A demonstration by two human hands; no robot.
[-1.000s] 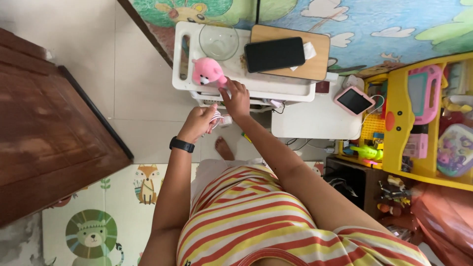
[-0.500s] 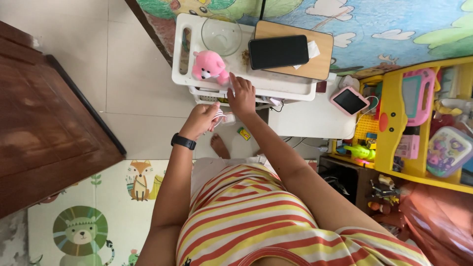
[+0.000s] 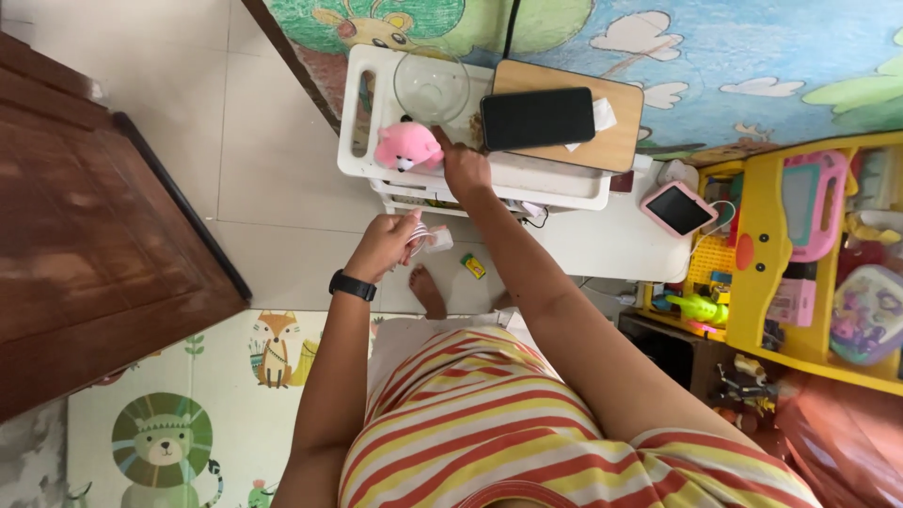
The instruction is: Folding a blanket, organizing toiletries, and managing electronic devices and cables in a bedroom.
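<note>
right hand (image 3: 463,167) stretched forward over the top of the white cart (image 3: 564,183), fingers loosely extended, tips pressed against the side of the pink plush bear (image 3: 407,147); touching rather than gripping, nothing closed in the palm as far as can be seen. bear lying on the cart top just left of that hand, tilted onto its side. clear glass bowl (image 3: 431,85) just beyond the fingertips, a little to the left. wooden board (image 3: 616,132) beyond and to the right of the hand, with a dark tablet (image 3: 537,118) lying flat on it.

left hand (image 3: 386,246) held lower, nearer the body and left of the right forearm, curled shut around a small bundle of white and pink stuff (image 3: 425,237); cannot tell just what it is. black wristband (image 3: 352,285) on that wrist. bare foot (image 3: 428,290) on the tiled floor directly below the left hand, small yellow-green toy (image 3: 472,266) on the floor just right of it.

far right of both hands, small pink-cased tablet (image 3: 678,208) on a low white table (image 3: 602,249), and a yellow toy shelf (image 3: 757,254) beyond it. animal-print play mat (image 3: 198,395) below and left of the left arm.
</note>
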